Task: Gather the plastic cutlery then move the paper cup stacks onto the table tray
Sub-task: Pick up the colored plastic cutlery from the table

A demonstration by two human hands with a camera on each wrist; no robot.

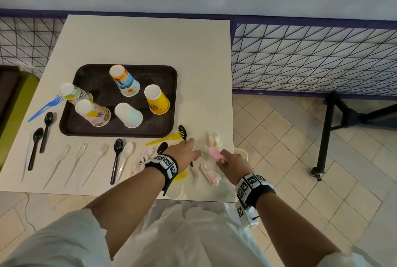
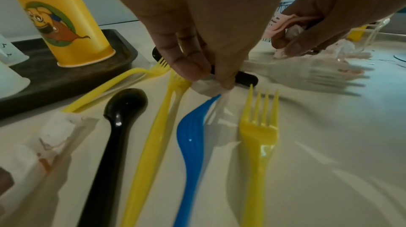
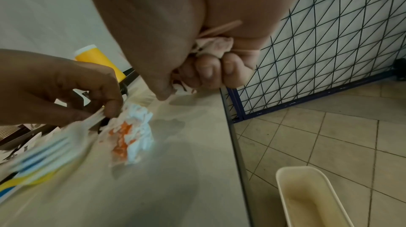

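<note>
A: Gathering cutlery, first step of the two. Left hand (image 1: 186, 151) is low over the near right part of the worktop (image 1: 150, 41), thumb and fingers (image 2: 186, 67) pinching a clear plastic fork (image 2: 307, 72) against a black spoon (image 2: 246, 78). The fork shows motion blur.

B: Right hand?

A: Right hand (image 1: 233, 164) is curled round a pink fork (image 1: 216, 154) with crumpled paper bunched in the palm, seen from the right wrist. It hovers at the worktop's right edge.

B: What remains loose?

A: Plenty. A yellow fork (image 1: 166, 138) beside the tray (image 1: 71, 120), a row of clear forks (image 1: 79, 155) along the near edge, black spoons (image 1: 35, 146) and a blue fork (image 1: 46, 106) at the left. Crumpled wrappers (image 1: 212, 139) lie among them.

B: And the cups?

A: Five paper cup stacks (image 1: 158, 100), upside down, already stand on the tray; one leans over its left rim. So I judge the cup step mostly done, or needing only tidying.

B: Next move?

A: Likely lifting the pinched pair clear, then sweeping leftward. The thin clear forks lie flat; fingertips must get under them. The wrappers could be caught up with the cutlery.
</note>
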